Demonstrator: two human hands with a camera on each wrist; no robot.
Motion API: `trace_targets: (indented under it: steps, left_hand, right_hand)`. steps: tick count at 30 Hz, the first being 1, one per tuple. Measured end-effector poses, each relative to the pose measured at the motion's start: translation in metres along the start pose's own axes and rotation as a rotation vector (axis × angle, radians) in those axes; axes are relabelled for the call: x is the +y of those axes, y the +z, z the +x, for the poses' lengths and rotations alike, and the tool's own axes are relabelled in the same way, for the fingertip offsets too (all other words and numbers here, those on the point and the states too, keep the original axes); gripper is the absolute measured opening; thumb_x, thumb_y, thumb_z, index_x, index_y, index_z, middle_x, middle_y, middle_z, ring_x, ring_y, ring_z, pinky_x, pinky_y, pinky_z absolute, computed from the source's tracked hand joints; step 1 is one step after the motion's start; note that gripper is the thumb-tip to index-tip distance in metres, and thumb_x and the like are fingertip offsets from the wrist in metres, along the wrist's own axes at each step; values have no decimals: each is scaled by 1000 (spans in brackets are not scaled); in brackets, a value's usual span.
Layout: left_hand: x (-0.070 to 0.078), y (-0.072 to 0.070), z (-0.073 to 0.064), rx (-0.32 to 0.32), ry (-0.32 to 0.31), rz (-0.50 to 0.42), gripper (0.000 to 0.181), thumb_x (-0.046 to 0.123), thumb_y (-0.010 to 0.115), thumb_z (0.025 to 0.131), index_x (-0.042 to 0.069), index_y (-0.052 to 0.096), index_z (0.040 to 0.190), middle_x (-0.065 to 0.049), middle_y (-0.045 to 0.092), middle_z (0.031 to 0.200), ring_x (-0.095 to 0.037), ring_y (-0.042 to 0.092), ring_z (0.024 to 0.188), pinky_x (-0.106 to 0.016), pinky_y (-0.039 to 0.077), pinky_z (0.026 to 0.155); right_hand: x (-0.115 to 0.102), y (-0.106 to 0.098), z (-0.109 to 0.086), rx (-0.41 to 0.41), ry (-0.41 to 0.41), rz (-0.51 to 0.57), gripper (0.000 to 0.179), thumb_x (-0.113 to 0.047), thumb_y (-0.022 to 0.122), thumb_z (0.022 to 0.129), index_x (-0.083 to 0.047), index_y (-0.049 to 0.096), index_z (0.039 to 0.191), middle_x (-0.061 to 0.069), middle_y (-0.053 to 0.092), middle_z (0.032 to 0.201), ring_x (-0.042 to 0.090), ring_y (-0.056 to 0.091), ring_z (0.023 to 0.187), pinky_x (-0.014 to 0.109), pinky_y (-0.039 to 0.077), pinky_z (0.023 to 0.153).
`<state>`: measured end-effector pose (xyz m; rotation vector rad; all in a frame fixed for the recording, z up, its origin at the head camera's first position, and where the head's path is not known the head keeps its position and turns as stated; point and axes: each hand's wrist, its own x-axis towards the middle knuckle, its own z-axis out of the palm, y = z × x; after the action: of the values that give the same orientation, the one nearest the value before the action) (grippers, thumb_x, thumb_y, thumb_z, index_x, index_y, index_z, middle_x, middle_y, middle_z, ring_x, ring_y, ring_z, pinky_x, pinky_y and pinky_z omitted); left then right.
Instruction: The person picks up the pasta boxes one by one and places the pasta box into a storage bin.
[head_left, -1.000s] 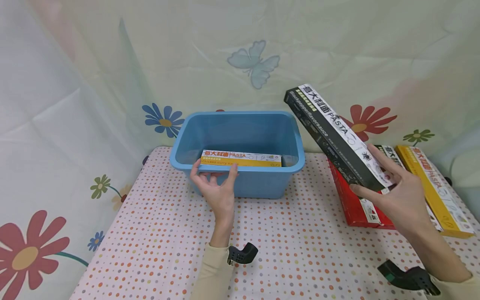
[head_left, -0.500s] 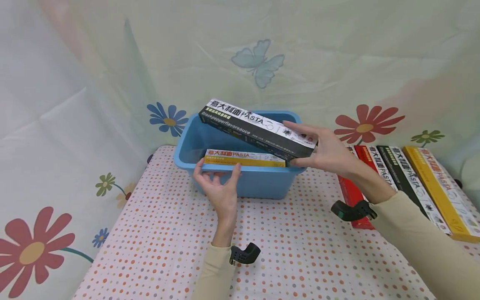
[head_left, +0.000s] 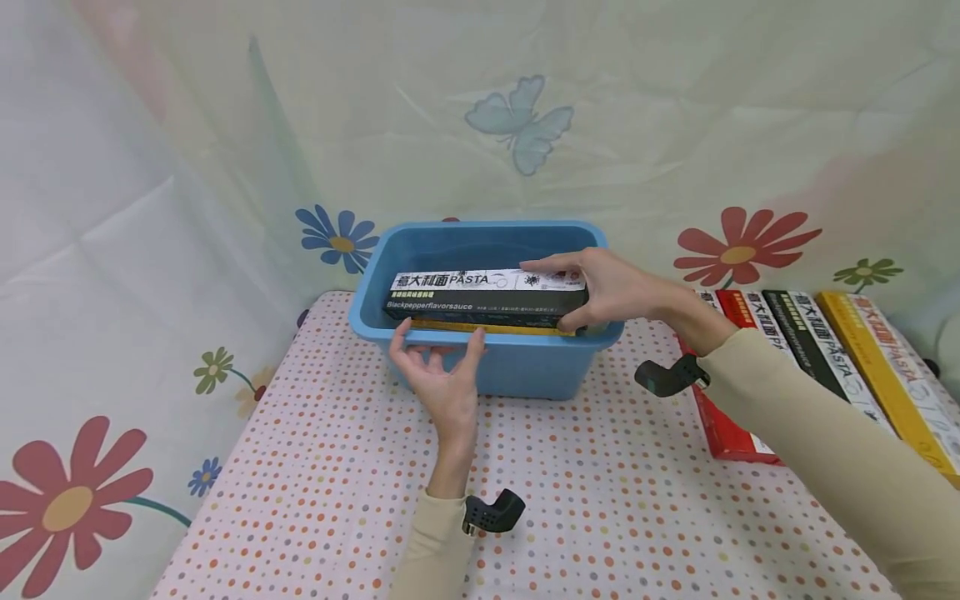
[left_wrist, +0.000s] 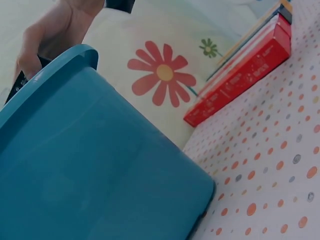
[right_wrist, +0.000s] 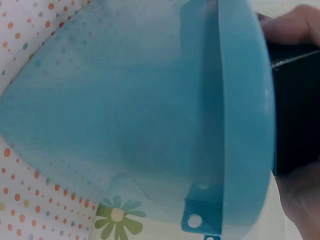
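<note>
A blue plastic bin stands at the back of the table. My left hand holds its front rim, with fingertips hooked over the edge. Inside the bin's opening lies a black-and-white pasta box, level, labelled black pepper sauce. My right hand grips that box by its right end, thumb in front and fingers behind. Under it a strip of a yellow pasta box shows; the black one covers the remainder. In the right wrist view, the black box's dark end sits at the bin rim between thumb and fingers.
To the right, pasta boxes lie side by side: red ones, a black one and a yellow one. My right forearm passes over part of them. A dotted cloth covers the table, and a flowered curtain hangs right behind the bin.
My right hand has carried the black pasta box leftward from above the row of boxes, levelled it and lowered it into the bin over the yellow box. My left hand stays on the rim.
</note>
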<state>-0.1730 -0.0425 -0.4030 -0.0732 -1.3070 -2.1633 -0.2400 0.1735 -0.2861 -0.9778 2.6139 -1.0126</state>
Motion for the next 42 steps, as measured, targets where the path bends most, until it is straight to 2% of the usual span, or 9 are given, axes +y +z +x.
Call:
trace_targets:
  steps: [6,12,24,31,36,42]
  left_hand:
    - [3,-3,2,7,13,-20,90,-2,82,85,7,25,154,-33,39,133,-23,52,91,-44,65,77]
    - [5,-5,1,18,11,-16,88,-3,82,86,11,27,153,-35,37,135,-22,52,91,-43,65,77]
    - [4,-6,1,27,18,9,89,0,83,85,10,27,153,-19,43,136,-23,53,92,-39,65,76]
    - [1,-4,2,18,26,2,88,-3,82,86,6,25,153,-18,43,124,-22,53,91,-42,65,76]
    - [1,-2,1,15,29,8,89,-3,82,85,8,27,153,-15,45,130,-22,53,92,-41,65,77]
    - [1,0,1,7,33,1,89,-3,82,85,6,25,154,-15,45,131,-22,53,92,-40,65,77]
  right_hand:
    - [7,5,15,-97,2,-3,79,1,78,79,-3,52,153,16,55,152,32,56,131,54,49,99]
    - [13,12,28,-158,2,-3,75,1,77,81,1,52,151,20,52,155,40,49,139,61,44,110]
    - [21,7,38,-231,15,32,78,0,81,80,2,51,152,23,49,156,43,45,141,62,43,110]
    - [24,2,39,-261,49,55,79,-5,85,83,0,50,153,22,47,158,43,41,144,63,39,114]
    - [28,0,39,-273,86,43,79,-8,86,84,-3,50,154,20,47,159,42,40,146,62,38,116]
    - [29,-3,39,-277,97,37,79,-11,87,84,-5,51,154,18,47,159,39,42,145,60,42,113]
